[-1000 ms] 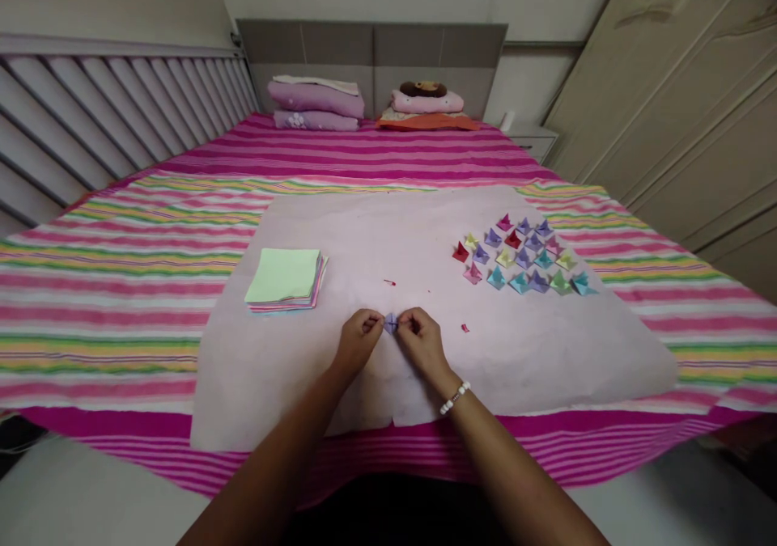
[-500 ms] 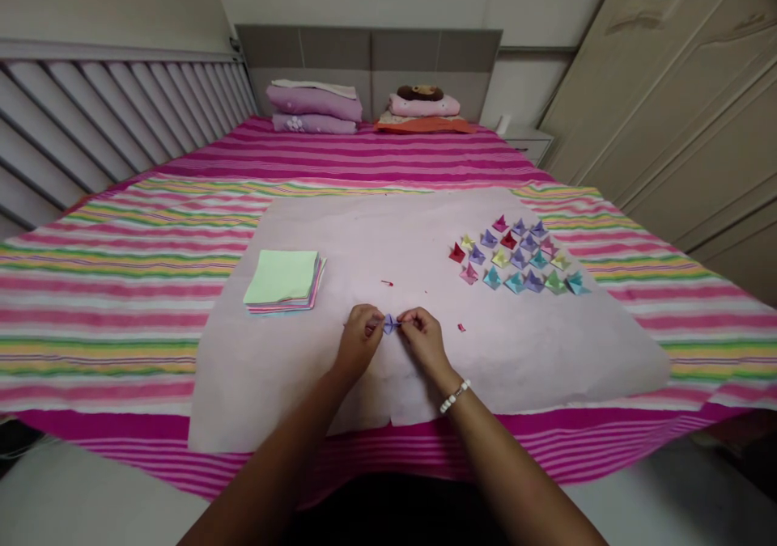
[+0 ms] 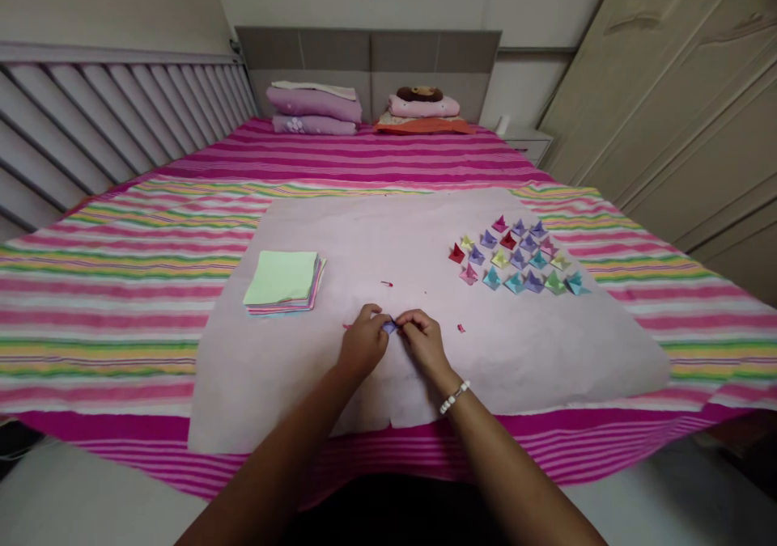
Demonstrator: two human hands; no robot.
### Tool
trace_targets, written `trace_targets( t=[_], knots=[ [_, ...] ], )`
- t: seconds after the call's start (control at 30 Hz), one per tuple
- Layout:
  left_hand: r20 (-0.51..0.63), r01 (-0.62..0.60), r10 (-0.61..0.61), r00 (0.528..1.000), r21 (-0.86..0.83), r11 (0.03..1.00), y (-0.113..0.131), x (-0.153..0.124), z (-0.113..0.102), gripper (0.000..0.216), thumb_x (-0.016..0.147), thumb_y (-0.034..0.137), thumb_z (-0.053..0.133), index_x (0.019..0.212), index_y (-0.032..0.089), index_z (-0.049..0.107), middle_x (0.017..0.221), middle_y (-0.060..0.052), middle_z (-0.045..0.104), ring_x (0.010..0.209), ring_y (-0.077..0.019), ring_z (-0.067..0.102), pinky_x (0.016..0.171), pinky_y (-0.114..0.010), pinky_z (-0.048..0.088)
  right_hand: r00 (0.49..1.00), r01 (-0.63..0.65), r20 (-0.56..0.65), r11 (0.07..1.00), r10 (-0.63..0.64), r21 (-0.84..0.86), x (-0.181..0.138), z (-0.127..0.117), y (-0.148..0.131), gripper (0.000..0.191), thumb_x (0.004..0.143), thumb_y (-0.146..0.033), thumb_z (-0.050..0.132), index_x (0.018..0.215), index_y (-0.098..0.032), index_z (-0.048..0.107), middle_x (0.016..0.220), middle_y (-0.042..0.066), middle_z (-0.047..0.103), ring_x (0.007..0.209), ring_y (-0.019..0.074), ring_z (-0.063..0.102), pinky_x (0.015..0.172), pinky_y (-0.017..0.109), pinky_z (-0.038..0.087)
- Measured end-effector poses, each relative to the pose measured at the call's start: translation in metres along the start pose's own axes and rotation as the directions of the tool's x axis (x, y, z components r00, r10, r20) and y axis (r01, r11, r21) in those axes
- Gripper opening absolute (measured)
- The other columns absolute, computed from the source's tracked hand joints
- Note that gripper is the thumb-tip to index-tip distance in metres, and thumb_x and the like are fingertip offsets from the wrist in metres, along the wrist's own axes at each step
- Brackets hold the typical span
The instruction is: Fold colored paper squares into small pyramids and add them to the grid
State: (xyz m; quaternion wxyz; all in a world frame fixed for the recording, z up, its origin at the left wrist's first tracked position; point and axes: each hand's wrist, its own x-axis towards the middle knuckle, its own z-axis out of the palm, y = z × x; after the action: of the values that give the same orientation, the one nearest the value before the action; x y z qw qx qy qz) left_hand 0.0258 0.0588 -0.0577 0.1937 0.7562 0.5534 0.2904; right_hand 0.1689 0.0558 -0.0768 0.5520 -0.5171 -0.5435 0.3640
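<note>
My left hand (image 3: pixel 364 340) and my right hand (image 3: pixel 420 337) meet over a pale pink sheet (image 3: pixel 316 376) spread on the bed. Both pinch a small folded purple paper piece (image 3: pixel 390 327) between their fingertips; most of it is hidden by the fingers. A white bead bracelet (image 3: pixel 455 397) circles my right wrist. To the left lies a stack of square papers (image 3: pixel 282 281) with a light green sheet on top. To the right, several small folded paper shapes (image 3: pixel 517 256) in many colours sit in rows.
The bed has a pink striped cover (image 3: pixel 121 303). Tiny red paper scraps (image 3: pixel 461 328) lie on the sheet. Folded bedding (image 3: pixel 314 105) and pillows (image 3: pixel 425 109) rest at the headboard. A wardrobe (image 3: pixel 680 101) stands right, a slatted rail (image 3: pixel 91 117) left.
My hands have closed in on each other, so the purple piece shows less between the fingers. The camera has tilted slightly.
</note>
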Motion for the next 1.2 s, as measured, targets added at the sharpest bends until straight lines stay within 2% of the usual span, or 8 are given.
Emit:
trace_targets(
  t=[0.23,0.43,0.53,0.67,0.87,1.03,1.2],
  knots=[
    [0.021,0.017,-0.017,1.000,0.016,1.000,-0.001,0.003,0.000,0.033,0.076,0.009,0.052,0.099,0.023,0.070,0.116,-0.006,0.057,0.080,-0.0165,0.062,0.071,-0.028,0.050,0.990,0.144,0.040,0.971,-0.139,-0.192,-0.009,0.002,-0.009,0.016,0.075,-0.013,0.047,0.080,-0.018,0.062,0.079,0.003,0.058,0.068,0.0172,0.054,0.063,0.029,0.045],
    [0.037,0.019,-0.018,0.999,-0.014,1.000,-0.002,0.003,-0.001,0.023,0.083,0.019,0.055,0.100,0.023,0.070,0.115,-0.005,0.058,0.072,-0.0129,0.061,0.069,-0.027,0.050,0.964,0.255,0.167,0.898,-0.207,-0.360,-0.011,0.000,-0.014,0.029,0.075,-0.004,0.046,0.095,-0.017,0.063,0.091,0.008,0.058,0.085,0.0216,0.056,0.079,0.035,0.048],
    [0.036,0.016,-0.015,0.999,-0.027,0.999,-0.002,0.004,-0.002,0.021,0.084,0.020,0.054,0.097,0.023,0.071,0.113,-0.005,0.058,0.073,-0.0124,0.062,0.070,-0.026,0.049,0.942,0.314,0.257,0.835,-0.215,-0.451,-0.009,-0.006,-0.017,0.035,0.076,-0.001,0.045,0.101,-0.018,0.063,0.095,0.008,0.059,0.089,0.0213,0.056,0.081,0.033,0.047],
    [0.025,0.017,-0.016,1.000,-0.034,0.999,-0.003,0.006,-0.003,0.017,0.084,0.020,0.055,0.089,0.020,0.071,0.107,-0.006,0.059,0.077,-0.0142,0.062,0.070,-0.027,0.049,0.910,0.387,0.364,0.728,-0.200,-0.566,-0.004,-0.013,-0.022,0.034,0.077,0.000,0.048,0.099,-0.018,0.066,0.091,0.008,0.062,0.086,0.0213,0.056,0.078,0.031,0.046],
    [0.015,-0.020,0.021,1.000,-0.048,0.999,-0.006,0.008,-0.006,0.018,0.085,0.021,0.053,0.084,0.022,0.071,0.104,-0.004,0.060,0.085,-0.0157,0.062,0.075,-0.028,0.050,0.876,0.454,0.452,0.604,-0.168,-0.655,0.005,-0.017,-0.026,0.027,0.082,-0.003,0.050,0.094,-0.018,0.069,0.085,0.007,0.065,0.084,0.0203,0.056,0.077,0.030,0.043],
    [0.013,-0.060,0.062,0.998,-0.087,0.994,-0.013,0.010,-0.008,0.020,0.085,0.025,0.052,0.086,0.023,0.072,0.104,-0.005,0.060,0.091,-0.0197,0.063,0.079,-0.033,0.053,0.856,0.493,0.492,0.535,-0.158,-0.686,0.010,-0.016,-0.031,0.019,0.086,-0.007,0.052,0.084,-0.017,0.069,0.082,0.006,0.065,0.080,0.0193,0.055,0.075,0.029,0.041],
    [0.056,-0.072,0.083,0.995,-0.173,0.982,-0.022,0.013,-0.007,0.021,0.083,0.030,0.053,0.086,0.025,0.073,0.103,-0.005,0.060,0.096,-0.0218,0.063,0.082,-0.036,0.054,0.845,0.514,0.510,0.506,-0.162,-0.692,0.006,-0.019,-0.037,0.018,0.085,-0.009,0.053,0.087,-0.017,0.068,0.083,0.006,0.066,0.081,0.0191,0.055,0.076,0.028,0.041]
  ],
)
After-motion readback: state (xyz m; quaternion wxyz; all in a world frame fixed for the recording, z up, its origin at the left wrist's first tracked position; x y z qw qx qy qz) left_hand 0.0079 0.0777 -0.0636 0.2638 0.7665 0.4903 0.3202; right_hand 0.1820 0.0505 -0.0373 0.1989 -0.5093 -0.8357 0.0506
